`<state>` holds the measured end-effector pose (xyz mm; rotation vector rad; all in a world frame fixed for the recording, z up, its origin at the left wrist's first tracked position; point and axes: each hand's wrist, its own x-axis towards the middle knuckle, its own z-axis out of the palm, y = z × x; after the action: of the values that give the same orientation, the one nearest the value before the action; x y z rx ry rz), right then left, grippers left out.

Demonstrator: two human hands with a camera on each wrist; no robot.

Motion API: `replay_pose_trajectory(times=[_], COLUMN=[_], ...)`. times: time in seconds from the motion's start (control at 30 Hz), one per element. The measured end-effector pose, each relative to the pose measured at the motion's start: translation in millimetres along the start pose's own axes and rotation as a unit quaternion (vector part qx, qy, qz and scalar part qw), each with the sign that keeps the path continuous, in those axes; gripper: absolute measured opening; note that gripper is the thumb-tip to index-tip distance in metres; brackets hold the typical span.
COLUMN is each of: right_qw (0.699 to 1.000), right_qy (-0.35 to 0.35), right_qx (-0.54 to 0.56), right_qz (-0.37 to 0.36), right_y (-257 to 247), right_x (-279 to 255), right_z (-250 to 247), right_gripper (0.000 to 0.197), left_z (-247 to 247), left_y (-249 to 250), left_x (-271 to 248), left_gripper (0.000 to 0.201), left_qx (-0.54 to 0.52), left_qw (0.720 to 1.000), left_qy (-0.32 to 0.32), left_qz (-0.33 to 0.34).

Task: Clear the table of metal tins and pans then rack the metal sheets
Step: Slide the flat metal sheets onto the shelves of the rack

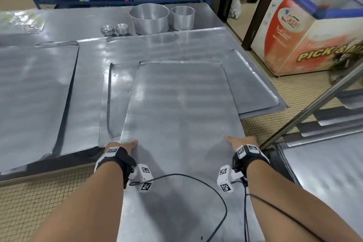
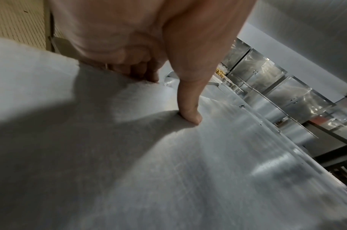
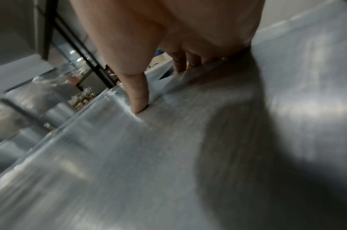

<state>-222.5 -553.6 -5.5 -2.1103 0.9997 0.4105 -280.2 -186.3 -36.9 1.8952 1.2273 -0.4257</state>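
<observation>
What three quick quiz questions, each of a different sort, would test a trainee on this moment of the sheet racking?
1. True or false: both the left hand and the right hand grip the metal sheet at its side edges.
2. Which things remain at the far end of the table? A) a kettle and mugs B) two metal pans and two stacks of small tins C) nothing
3. Fill in: on each hand the thumb lies ____ the sheet.

Key: 1 true; 2 B; 3 on top of.
</observation>
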Motion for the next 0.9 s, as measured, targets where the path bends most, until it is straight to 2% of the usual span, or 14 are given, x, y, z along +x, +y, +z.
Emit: replay_pose_trajectory(times=[0.13,0.23,0.4,0.53,0.63,0.77,0.83,0.9], right_qw=[0.998,0.996,0.992,0.988,0.980,0.967,0.958,0.951], right_qy=[-0.006,-0.012,0.005,0.016,0.033,0.073,0.098,0.118], right_qx=[0.052,0.085,0.121,0.151,0.187,0.235,0.257,0.272], right_qz=[0.017,0.020,0.026,0.037,0.054,0.069,0.082,0.093], right_y=[9.9,20.7,42.2,59.5,66.4,68.7,70.0,70.8], right_x=[-1.9,-14.2,-44.8,-65.9,-83.2,-109.9,-122.4,-137.6], right_z=[-7.2,-11.4,-14.7,-18.1,-16.6,-14.0,-11.3,-5.0], right_gripper=[0.081,0.073,0.071,0.064,0.073,0.078,0.076,0.069], left_z=[-3.3,-3.1,-11.1,-23.0,-30.9,-29.5,-40.7,-53.8], left_y=[-4.4,-12.7,-27.3,-26.6,-17.2,-5.4,10.9,25.2], left_x=[-15.5,-26.4,-44.1,-59.6,-60.0,-14.1,-29.3,-39.4], left_gripper=[0.051,0.049,0.045,0.054,0.066,0.083,0.082,0.074], left_qx=[-0.033,-0.076,-0.111,-0.113,-0.125,-0.135,-0.117,-0.090], left_qw=[0.999,0.997,0.992,0.991,0.989,0.985,0.986,0.985], left_qy=[0.012,0.028,0.053,0.060,0.067,0.060,0.033,0.005], left_qz=[-0.003,0.004,0.029,0.034,0.052,0.089,0.117,0.144])
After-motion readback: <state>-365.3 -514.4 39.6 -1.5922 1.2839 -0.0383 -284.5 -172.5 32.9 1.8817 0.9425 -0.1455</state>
